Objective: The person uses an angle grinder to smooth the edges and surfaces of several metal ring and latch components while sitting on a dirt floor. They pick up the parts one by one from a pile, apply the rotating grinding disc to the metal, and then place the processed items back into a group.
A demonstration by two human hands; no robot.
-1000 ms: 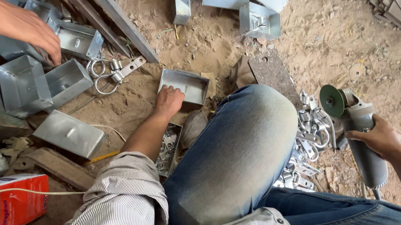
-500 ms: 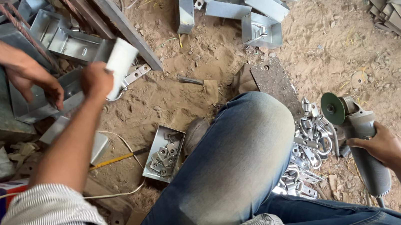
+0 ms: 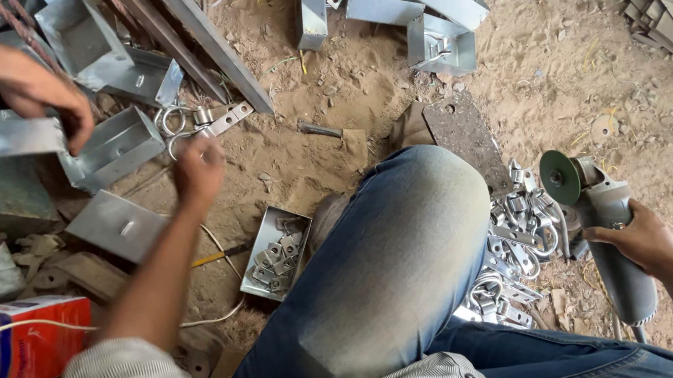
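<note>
Left hand (image 3: 197,164) is out over the sand, fingers loosely curled, blurred, just short of the ring-and-clamp fittings (image 3: 198,120); whether it pinches anything I cannot tell, though nothing shows in it. Right hand (image 3: 642,240) is clenched round the body of the grey angle grinder (image 3: 603,226), green disc up and turned toward the knee. My read: keep that grinder low, disc away from the leg, while the left arm is stretched across. Close beside the left hand, another person's hand (image 3: 47,95) grips a folded galvanised bracket (image 3: 18,136), touching an open metal box (image 3: 112,147), so reaching in slowly, clear of the sharp sheet edges, looks wise. Below the forearm sits a small tray of clamps (image 3: 275,253); a heap of more clamps (image 3: 519,236) lies beside the jeans knee (image 3: 395,258).
</note>
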